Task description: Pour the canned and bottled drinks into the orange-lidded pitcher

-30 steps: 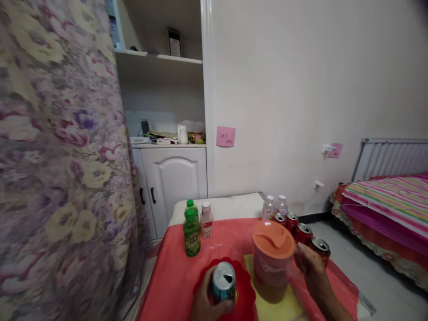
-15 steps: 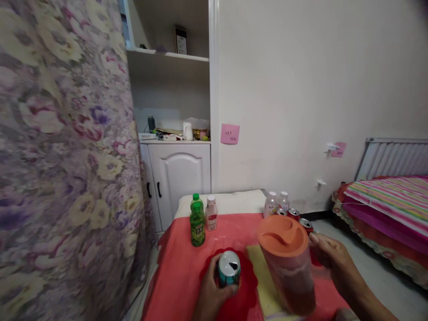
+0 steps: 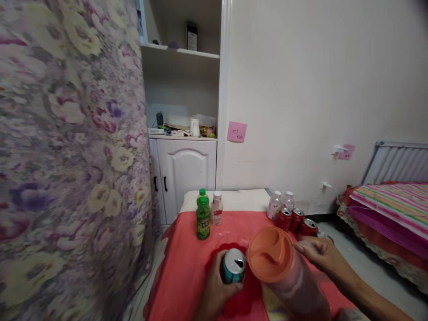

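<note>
My left hand is wrapped round an opened teal drink can with a silver top, above a red scalloped tray. In my right hand is the handle of a clear plastic pitcher with an orange lid. The pitcher leans to the left, its lid close beside the can's top. Brownish liquid shows through its wall. Whether any liquid passes between them cannot be seen. A yellow cloth lies partly hidden under the pitcher.
Green-capped bottles and a pink-labelled bottle stand at the back left of the red-covered table. Clear bottles and several red cans stand back right. A floral curtain hangs at left; a bed is at right.
The pitcher has tipped further left and its lid has come down towards the can. The can stays in my left hand. The whole view has shifted slightly.
</note>
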